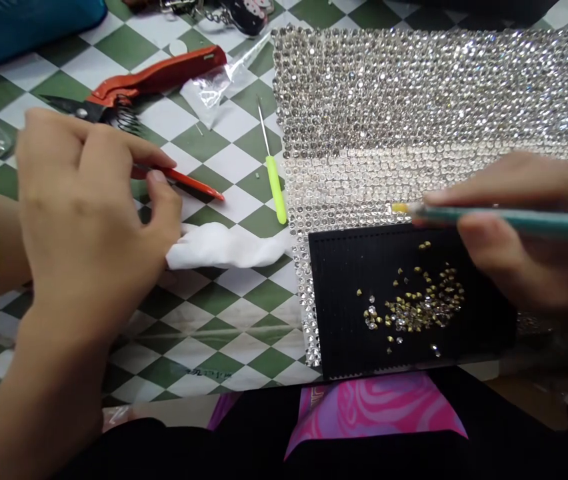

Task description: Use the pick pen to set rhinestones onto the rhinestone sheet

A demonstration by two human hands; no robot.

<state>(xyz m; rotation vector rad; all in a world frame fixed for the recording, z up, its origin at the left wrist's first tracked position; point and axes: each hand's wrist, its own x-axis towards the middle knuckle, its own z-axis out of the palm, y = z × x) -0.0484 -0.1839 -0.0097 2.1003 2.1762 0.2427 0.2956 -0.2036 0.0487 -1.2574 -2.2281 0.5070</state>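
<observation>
Red tapered stick [199,184] is pinched between thumb and fingers of the left hand [84,213], just above crumpled white tissue [229,247]. A teal wax-tipped pencil [539,220] is gripped by the right hand [529,267] over gold rhinestones [414,307] scattered on a black ridged tray [344,313].

Left hand [84,213] palm down, pinching; right hand [519,227] pinching, knuckles up.
</observation>
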